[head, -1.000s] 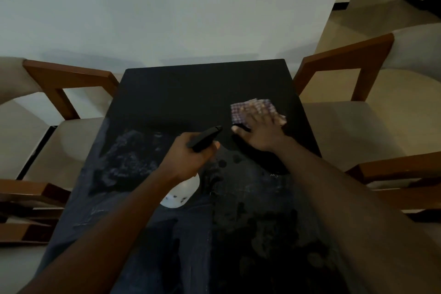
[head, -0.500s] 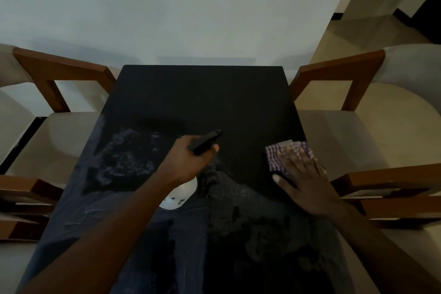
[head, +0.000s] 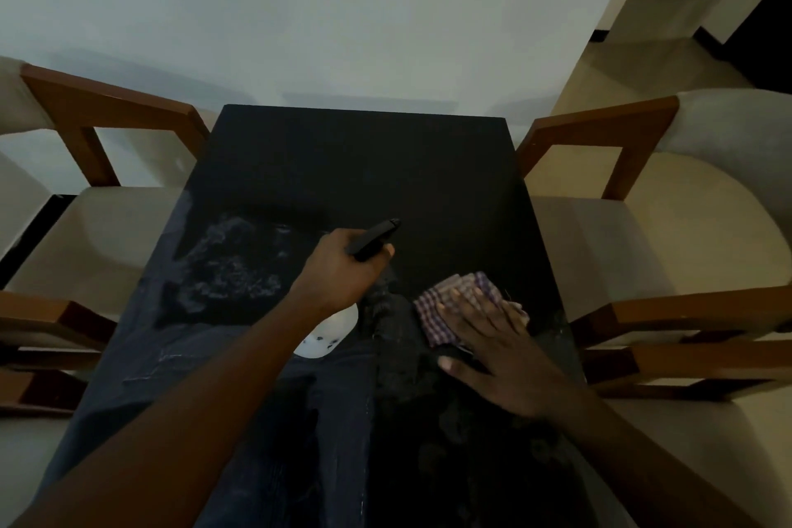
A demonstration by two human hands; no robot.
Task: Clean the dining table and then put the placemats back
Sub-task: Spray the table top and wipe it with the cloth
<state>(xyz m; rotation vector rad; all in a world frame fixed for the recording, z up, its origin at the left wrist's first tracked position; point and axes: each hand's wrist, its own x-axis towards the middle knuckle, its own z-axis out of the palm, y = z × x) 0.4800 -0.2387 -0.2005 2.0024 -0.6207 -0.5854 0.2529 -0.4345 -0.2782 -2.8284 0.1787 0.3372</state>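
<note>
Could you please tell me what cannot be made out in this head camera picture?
Spray bottle: head view; the left hand and forearm cover most of its white body, any label unreadable.
Cloth: the flat right hand hides its near half.
Table: near end hidden by both arms and cut off by the bottom edge; dim light blurs the marks.
Placemats: none in view.

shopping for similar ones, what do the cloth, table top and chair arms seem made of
Cloth: soft woven fabric, its purple-and-white check creasing under the right hand. Table top: black, matte where dry; laminate or painted wood, unclear. Chair arms: reddish-brown wood, smooth, squared edges.
</note>
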